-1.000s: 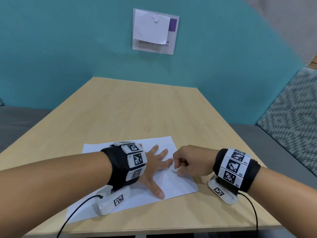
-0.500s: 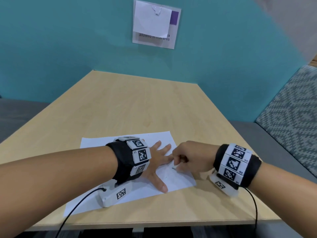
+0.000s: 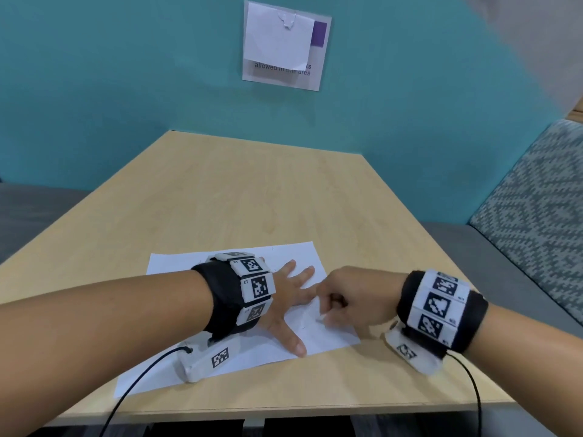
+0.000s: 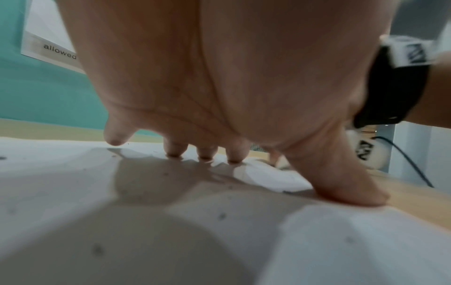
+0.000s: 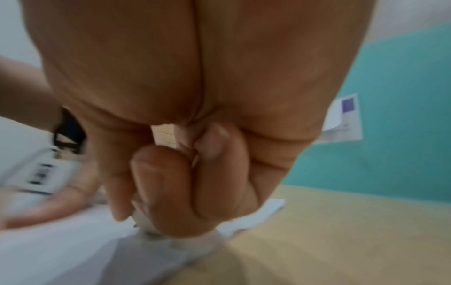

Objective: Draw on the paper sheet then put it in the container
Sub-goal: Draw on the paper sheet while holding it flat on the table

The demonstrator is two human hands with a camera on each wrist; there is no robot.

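Left hand (image 3: 285, 302) flat, fingers spread, pressing paper sheet (image 3: 202, 263) on wooden table (image 3: 252, 190). Right hand (image 3: 350, 299) curled tight over the sheet's right part; only right wrist view showing a small pale thing (image 5: 164, 135) pinched inside. Teal wall (image 3: 126, 89) behind, with a sign (image 3: 284, 45).

Bare arms, a tagged band on each wrist.

On my left wrist (image 3: 235, 298) I see a black band carrying a row of white square tiles, each printed with a black-and-white coded marker; a white camera pod (image 3: 206, 361) with one more marker hangs below it, trailing a thin black cable (image 3: 132, 383). My right wrist (image 3: 441, 310) wears the same: black band, white marker tiles, white pod (image 3: 410, 354), black cable (image 3: 473, 392). No sleeves.
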